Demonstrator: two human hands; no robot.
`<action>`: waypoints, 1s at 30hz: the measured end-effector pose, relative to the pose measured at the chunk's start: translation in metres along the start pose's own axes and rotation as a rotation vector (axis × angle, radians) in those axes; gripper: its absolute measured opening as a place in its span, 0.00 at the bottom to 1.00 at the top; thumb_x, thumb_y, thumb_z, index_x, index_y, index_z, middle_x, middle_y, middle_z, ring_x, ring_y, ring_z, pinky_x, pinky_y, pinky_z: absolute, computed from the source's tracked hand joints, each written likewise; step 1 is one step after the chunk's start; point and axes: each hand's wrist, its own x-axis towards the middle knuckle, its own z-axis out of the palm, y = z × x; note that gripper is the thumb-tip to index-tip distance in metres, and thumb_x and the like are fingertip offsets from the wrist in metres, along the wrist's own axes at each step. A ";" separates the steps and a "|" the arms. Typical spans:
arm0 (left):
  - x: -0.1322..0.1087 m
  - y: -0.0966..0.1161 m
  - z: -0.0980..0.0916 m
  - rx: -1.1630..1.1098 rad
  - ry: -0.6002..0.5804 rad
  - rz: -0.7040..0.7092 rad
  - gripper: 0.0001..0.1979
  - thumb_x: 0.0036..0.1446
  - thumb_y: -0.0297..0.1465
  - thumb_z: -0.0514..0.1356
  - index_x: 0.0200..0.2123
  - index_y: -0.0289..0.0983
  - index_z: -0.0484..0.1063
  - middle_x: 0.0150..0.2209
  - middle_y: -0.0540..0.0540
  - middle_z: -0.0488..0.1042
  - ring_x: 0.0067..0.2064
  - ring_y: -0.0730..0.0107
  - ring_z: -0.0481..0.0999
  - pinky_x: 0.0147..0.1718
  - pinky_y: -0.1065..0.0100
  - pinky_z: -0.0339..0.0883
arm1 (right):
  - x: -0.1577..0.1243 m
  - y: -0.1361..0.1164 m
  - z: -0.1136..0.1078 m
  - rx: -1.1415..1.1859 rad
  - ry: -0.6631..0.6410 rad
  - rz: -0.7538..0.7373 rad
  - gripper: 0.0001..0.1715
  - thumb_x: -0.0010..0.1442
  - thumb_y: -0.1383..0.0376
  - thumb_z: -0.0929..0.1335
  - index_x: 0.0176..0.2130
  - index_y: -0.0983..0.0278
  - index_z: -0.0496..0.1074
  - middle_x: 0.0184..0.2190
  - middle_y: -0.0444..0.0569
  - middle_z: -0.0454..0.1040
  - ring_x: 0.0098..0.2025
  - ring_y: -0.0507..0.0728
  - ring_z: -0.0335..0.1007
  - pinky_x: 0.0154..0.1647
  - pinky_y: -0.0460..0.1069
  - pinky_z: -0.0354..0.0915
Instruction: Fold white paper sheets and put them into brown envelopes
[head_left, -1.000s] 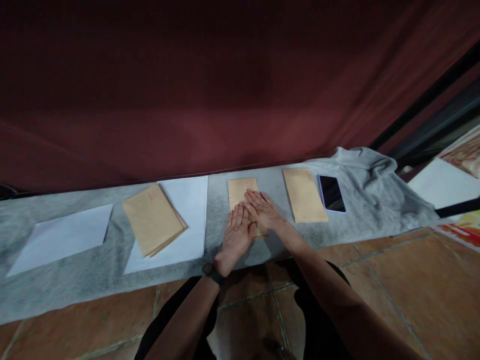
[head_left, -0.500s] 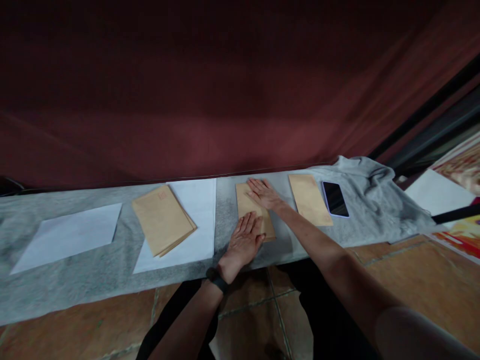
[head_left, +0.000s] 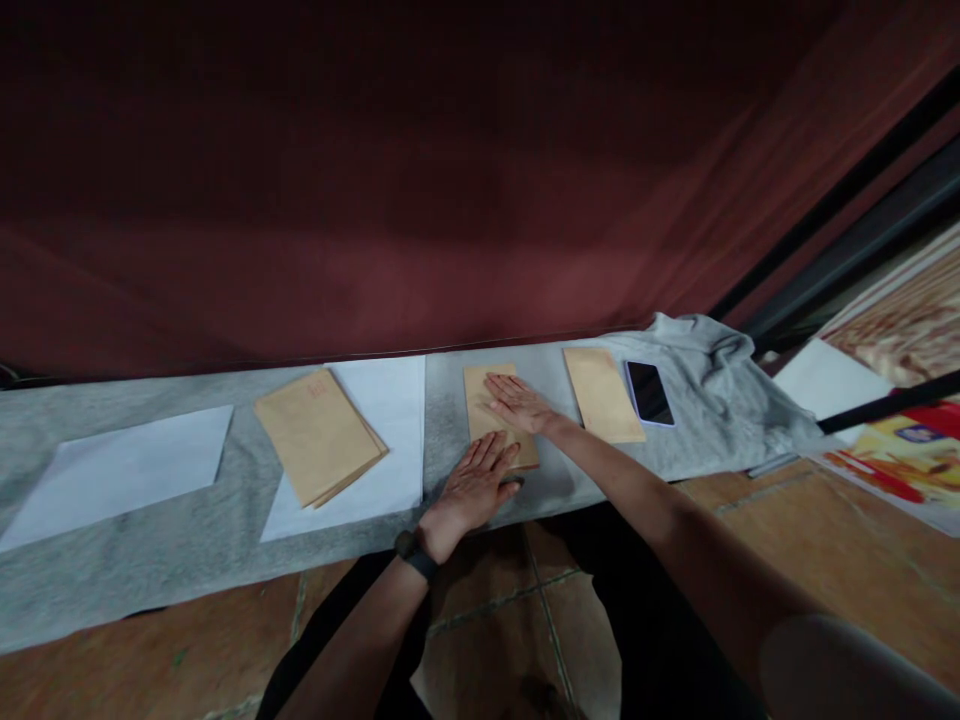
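Note:
A brown envelope (head_left: 484, 402) lies on the grey cloth between my arms. My left hand (head_left: 475, 483) rests flat over its lower left part, fingers stretched out and slightly apart. Higher up on the same envelope, my right hand (head_left: 521, 405) lies flat with its fingers extended to the left. Neither hand grips anything. To the right is another brown envelope (head_left: 604, 395). A small stack of brown envelopes (head_left: 319, 435) sits at the left, partly on white paper (head_left: 397, 440).
A phone (head_left: 649, 393) lies right of the envelopes, beside bunched grey cloth (head_left: 709, 370). Another white sheet (head_left: 127, 465) is at the far left. A dark red curtain (head_left: 375, 200) hangs behind. Printed sheets (head_left: 911, 450) and a black bar are at the right.
My right hand has slid slightly down the envelope, baring more of its top edge. My left hand has shifted a little toward the lower left. The view has moved slightly right.

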 end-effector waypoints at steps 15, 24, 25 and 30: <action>-0.011 -0.013 0.003 -0.078 -0.048 0.032 0.32 0.71 0.44 0.49 0.73 0.40 0.52 0.76 0.40 0.48 0.76 0.57 0.47 0.72 0.53 0.43 | -0.055 -0.035 0.005 0.078 -0.081 0.007 0.41 0.75 0.47 0.48 0.76 0.65 0.44 0.77 0.51 0.40 0.78 0.56 0.33 0.78 0.57 0.36; -0.020 -0.020 -0.004 -0.164 -0.048 0.108 0.28 0.68 0.35 0.54 0.70 0.41 0.61 0.75 0.42 0.53 0.76 0.60 0.48 0.72 0.53 0.46 | -0.104 -0.056 0.003 0.241 -0.167 -0.040 0.45 0.73 0.41 0.45 0.76 0.63 0.43 0.77 0.50 0.40 0.78 0.57 0.32 0.78 0.58 0.33; -0.021 -0.021 -0.004 -0.179 -0.042 0.114 0.28 0.68 0.34 0.55 0.69 0.42 0.61 0.75 0.43 0.53 0.76 0.60 0.48 0.72 0.53 0.46 | -0.110 -0.057 0.003 0.263 -0.181 -0.045 0.46 0.73 0.41 0.45 0.76 0.63 0.43 0.77 0.50 0.40 0.78 0.57 0.32 0.78 0.58 0.33; -0.024 -0.023 -0.004 -0.210 -0.049 0.119 0.29 0.66 0.31 0.57 0.69 0.45 0.62 0.74 0.46 0.55 0.75 0.61 0.50 0.73 0.54 0.46 | -0.114 -0.045 -0.005 0.340 -0.209 -0.037 0.47 0.72 0.39 0.43 0.75 0.61 0.46 0.77 0.49 0.43 0.78 0.57 0.35 0.78 0.58 0.36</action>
